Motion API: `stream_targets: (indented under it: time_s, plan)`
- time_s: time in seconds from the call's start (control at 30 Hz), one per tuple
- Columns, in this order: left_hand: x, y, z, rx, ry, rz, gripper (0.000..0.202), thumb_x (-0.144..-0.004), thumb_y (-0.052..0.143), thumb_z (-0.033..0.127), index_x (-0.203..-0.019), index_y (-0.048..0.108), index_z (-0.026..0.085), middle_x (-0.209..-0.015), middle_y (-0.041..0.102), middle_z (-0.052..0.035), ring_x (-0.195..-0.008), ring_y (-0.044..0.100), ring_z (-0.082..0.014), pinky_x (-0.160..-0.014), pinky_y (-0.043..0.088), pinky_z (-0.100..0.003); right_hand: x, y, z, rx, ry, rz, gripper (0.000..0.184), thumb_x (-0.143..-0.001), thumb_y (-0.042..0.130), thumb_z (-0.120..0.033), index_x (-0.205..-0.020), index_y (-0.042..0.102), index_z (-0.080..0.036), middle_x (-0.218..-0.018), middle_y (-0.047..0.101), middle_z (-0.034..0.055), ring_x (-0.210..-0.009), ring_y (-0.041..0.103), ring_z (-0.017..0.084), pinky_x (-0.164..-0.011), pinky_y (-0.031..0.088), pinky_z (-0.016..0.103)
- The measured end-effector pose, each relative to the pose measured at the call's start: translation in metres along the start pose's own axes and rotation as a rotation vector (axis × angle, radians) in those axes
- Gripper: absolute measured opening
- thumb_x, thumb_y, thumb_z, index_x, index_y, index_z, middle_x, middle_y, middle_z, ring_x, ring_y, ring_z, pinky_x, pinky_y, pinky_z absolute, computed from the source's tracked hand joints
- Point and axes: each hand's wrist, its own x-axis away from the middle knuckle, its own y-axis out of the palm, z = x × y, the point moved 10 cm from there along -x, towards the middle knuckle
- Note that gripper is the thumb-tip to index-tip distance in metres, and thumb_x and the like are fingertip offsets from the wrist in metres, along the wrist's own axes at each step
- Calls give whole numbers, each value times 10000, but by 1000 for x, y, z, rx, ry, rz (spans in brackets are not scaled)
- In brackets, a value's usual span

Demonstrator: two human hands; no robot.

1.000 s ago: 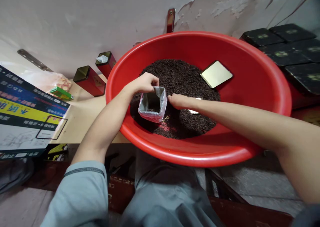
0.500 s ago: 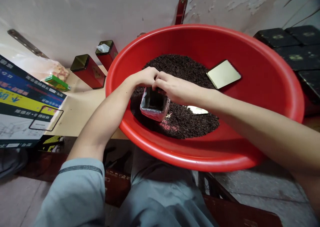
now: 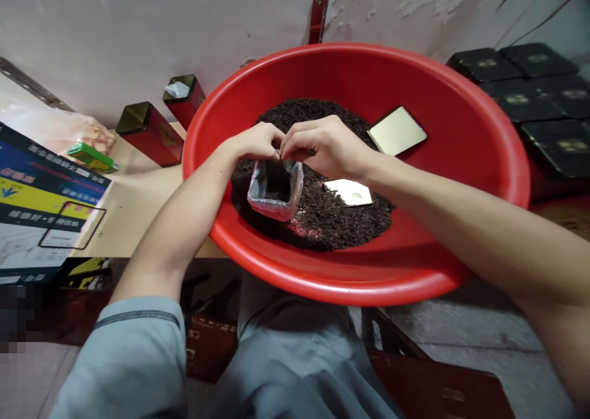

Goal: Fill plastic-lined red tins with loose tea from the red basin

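Observation:
A square tin lined with a clear plastic bag stands in the dark loose tea, with its mouth facing up. Some tea shows down inside it. At the tin's far rim, my left hand pinches the bag's edge. My right hand meets it there, thumb and fingers closed on the bag edge too; the fingertips partly hide the grip. Everything sits within a large red basin. Two pale gold lids, one lid on the basin's wall and another lid half sunk in the tea, lie right of the tin.
Two red tins, a nearer tin and a farther tin with plastic in its mouth, stand left of the basin. A printed box, a green packet and a plastic bag of pieces are farther left. Several black-topped tins are stacked right.
My right hand has lifted and arched at the bag's rim, uncovering more of the tin's mouth and the lid in the tea. The whole view has shifted slightly.

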Motion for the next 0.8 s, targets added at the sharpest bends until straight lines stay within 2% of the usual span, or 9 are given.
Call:
stream_targets:
  time_s: [0.1,0.17,0.27,0.33,0.37,0.43,0.53,0.7,0.8]
  plan:
    - [2,0,-1,18,-52,-39,235,-636,712,269,-833,819,198,-730,673,9,-795,633,-203,-717,437,-296,3,-13,12,77,73,-73,199,-996,615,-210,-1025,811,-195,-996,791,56,-903,721,192,-866,548,344]
    - [4,2,-3,22,-98,-68,294,-642,696,252,-895,839,206,-796,718,-4,-839,652,-211,-751,458,-297,17,-11,41,202,217,-236,207,-973,647,-209,-1097,813,-201,-1003,794,54,-915,732,206,-877,550,353]
    - [4,3,-5,9,-134,-84,318,-648,695,250,-924,850,212,-850,746,-16,-869,667,-220,-770,468,-294,76,8,102,439,529,-638,268,-927,719,-207,-1180,805,-183,-1040,795,95,-953,743,253,-868,555,372]
    - [2,3,-6,-1,-137,-89,314,-646,703,252,-920,851,216,-857,755,-17,-865,671,-221,-763,467,-288,129,26,131,516,694,-927,414,-905,791,-255,-1292,768,-110,-1187,776,188,-1053,741,313,-892,561,393]
    - [1,4,-6,-5,-135,-94,315,-646,707,256,-922,852,219,-857,759,-17,-860,671,-221,-762,467,-288,149,32,139,535,761,-995,502,-899,805,-266,-1366,733,-95,-1296,740,225,-1114,731,339,-910,565,405]
    - [0,6,-8,-15,-128,-111,330,-650,716,271,-944,859,226,-861,768,-20,-858,672,-224,-772,470,-291,171,44,145,571,817,-1033,611,-907,806,-297,-1468,664,-101,-1445,657,261,-1240,681,383,-949,564,425]
    - [-2,7,-12,-22,-124,-116,351,-663,724,292,-977,867,232,-873,776,-22,-870,673,-230,-795,476,-295,170,58,141,649,784,-1000,651,-907,820,-347,-1484,624,-118,-1485,612,256,-1349,598,401,-1004,542,430]
    - [-2,9,-13,-29,-125,-119,354,-669,719,295,-986,859,222,-870,779,-20,-851,668,-222,-774,470,-286,159,63,144,608,797,-966,483,-954,776,-300,-1391,671,-124,-1340,708,220,-1249,650,347,-976,534,394]
    - [-1,9,-11,-52,-134,-135,401,-684,704,305,-1043,859,215,-911,788,-20,-872,674,-221,-792,477,-281,165,65,148,547,856,-1009,632,-895,859,-382,-1460,652,-190,-1398,692,181,-1259,660,334,-974,555,389]
